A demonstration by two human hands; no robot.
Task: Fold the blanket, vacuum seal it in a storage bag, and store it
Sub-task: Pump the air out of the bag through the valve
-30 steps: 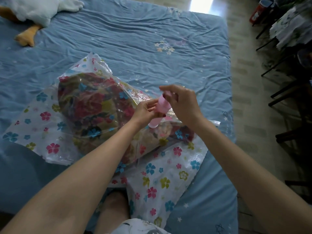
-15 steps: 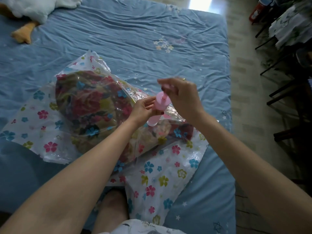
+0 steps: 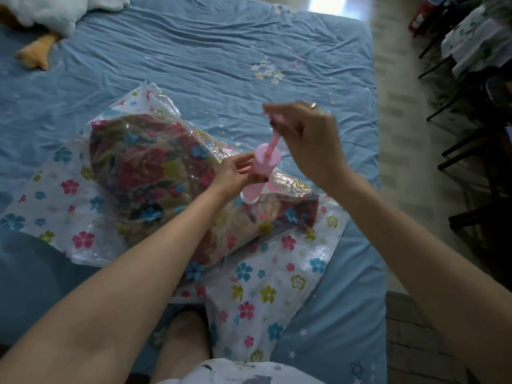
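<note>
A clear storage bag (image 3: 279, 286) printed with coloured flowers lies on the blue bed (image 3: 194, 54). Inside it is a folded blanket (image 3: 144, 176) with a dark floral pattern. A pink hand pump (image 3: 260, 173) stands upright on the bag near its right side. My left hand (image 3: 235, 173) grips the pump's barrel. Above it, my right hand (image 3: 307, 139) holds the plunger handle, and the thin pink rod (image 3: 273, 144) shows between handle and barrel. The pump's foot meets the bag where my left hand hides part of it.
A white plush goose (image 3: 52, 12) with an orange foot lies at the bed's far left corner. The bed's right edge drops to a tiled floor (image 3: 399, 151). Dark chair legs (image 3: 471, 162) and a table with a patterned cloth (image 3: 479, 37) stand at the right. My knee (image 3: 185, 342) is under the bag's near edge.
My right hand has risen and drawn the plunger up out of the barrel, baring the rod. My left hand kept its hold on the barrel.
</note>
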